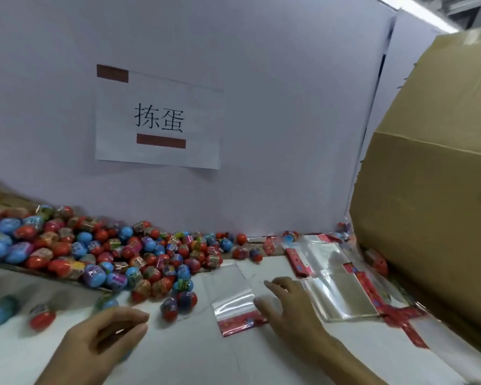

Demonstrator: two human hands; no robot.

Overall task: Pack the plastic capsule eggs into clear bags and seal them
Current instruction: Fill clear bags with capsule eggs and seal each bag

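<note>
At lower centre, the right hand (pixel 285 304), fingers spread, pressed a clear bag (pixel 235 294) flat; the left hand (pixel 109 333) looked loosely curled, possibly around an egg. Best to open the bag's mouth first.

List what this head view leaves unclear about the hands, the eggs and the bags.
- Left hand: fingers curled, a bluish patch beneath; whether it holds an egg is hidden by the hand.
- Eggs at the left edge: motion-blurred and cut off.
- Cardboard box: contents out of sight.
- Right hand on the clear bag: whether the bag is open is unclear.
</note>
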